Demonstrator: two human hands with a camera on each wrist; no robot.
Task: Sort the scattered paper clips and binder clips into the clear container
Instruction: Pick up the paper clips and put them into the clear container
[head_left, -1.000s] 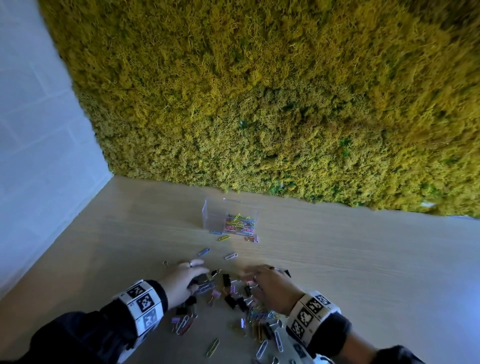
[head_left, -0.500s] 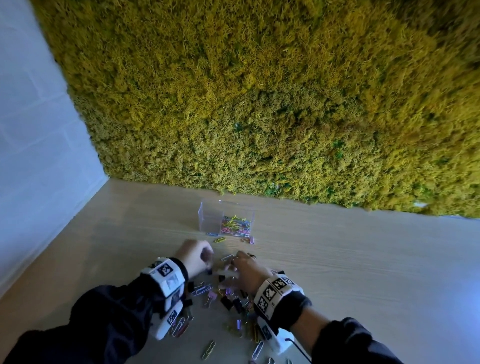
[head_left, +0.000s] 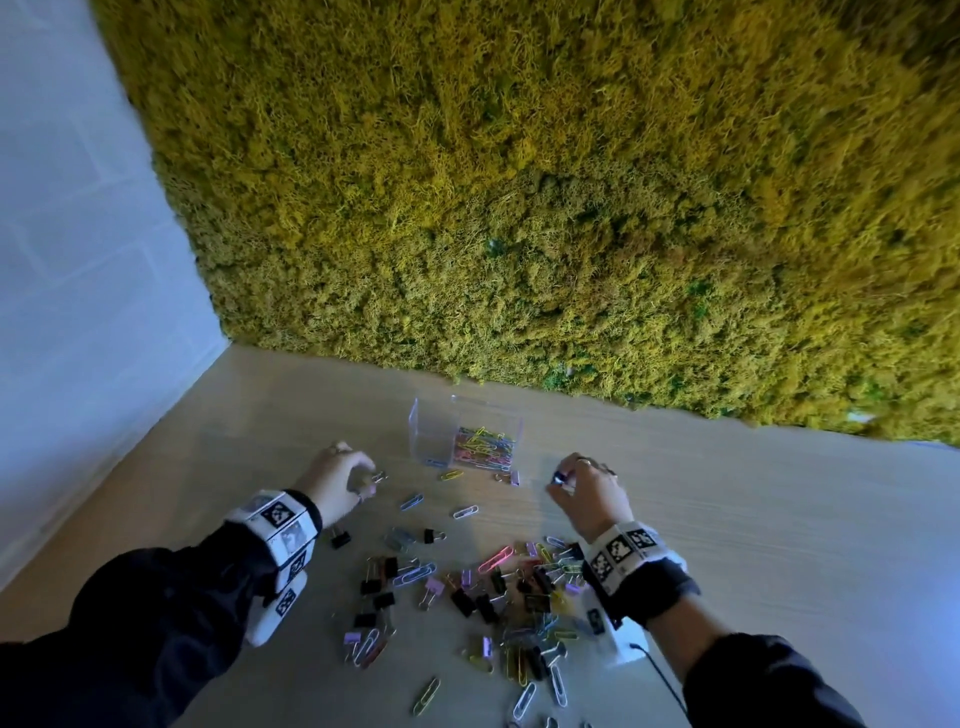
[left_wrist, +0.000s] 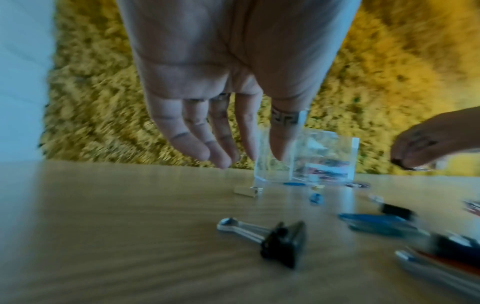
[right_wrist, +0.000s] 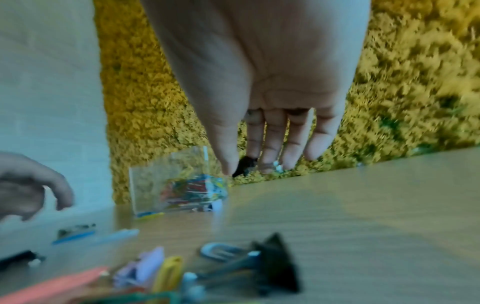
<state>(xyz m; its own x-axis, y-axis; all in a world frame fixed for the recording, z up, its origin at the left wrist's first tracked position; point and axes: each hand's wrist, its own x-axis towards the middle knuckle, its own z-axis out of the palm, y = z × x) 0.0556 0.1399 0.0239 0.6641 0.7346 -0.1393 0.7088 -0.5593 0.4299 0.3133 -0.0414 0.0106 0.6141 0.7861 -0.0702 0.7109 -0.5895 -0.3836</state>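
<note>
The clear container (head_left: 434, 431) stands at the back of the wooden table, with colourful paper clips (head_left: 483, 449) in its right part. It also shows in the wrist views as the container (left_wrist: 324, 156) and the container (right_wrist: 171, 181). My left hand (head_left: 371, 480) hovers left of it, and the left hand (left_wrist: 249, 158) has straight fingers and holds nothing. A small binder clip (left_wrist: 246, 191) lies just under the fingertips. My right hand (head_left: 561, 478) is right of the container. The right hand (right_wrist: 241, 166) pinches a black binder clip (right_wrist: 244, 165) between thumb and forefinger.
A scattered pile of paper clips and binder clips (head_left: 509, 582) lies near me between my wrists. One black binder clip (left_wrist: 283, 240) lies apart on the left. A yellow-green moss wall (head_left: 571, 208) closes the back and a white wall (head_left: 78, 260) the left.
Both hands left the pile and moved forward toward the container. They then spread apart to either side of it, and the right hand now carries a black binder clip.
</note>
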